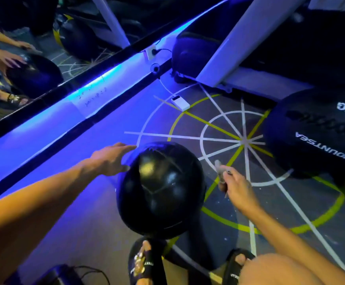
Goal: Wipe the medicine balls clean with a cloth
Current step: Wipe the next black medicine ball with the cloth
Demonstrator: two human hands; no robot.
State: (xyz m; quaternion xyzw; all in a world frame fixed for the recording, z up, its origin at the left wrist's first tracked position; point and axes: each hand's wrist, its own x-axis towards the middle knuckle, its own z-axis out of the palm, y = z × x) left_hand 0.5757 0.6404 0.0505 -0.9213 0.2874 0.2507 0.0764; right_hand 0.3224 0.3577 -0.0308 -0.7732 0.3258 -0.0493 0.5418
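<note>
The ball (161, 190) sits on the floor (97, 202) at centre; left hand (110, 159), fingers extended, steadies it at 10 o'clock while right hand (236, 185) at 3 o'clock grips the cloth (219, 170), probably ready for wiping.

dim room, lit mostly by a blue-violet led strip (97, 83) running from the lower left to the top of the frame; glare spot on the black ball (161, 190); wide-angle bending and soft blur at the edges.
</note>
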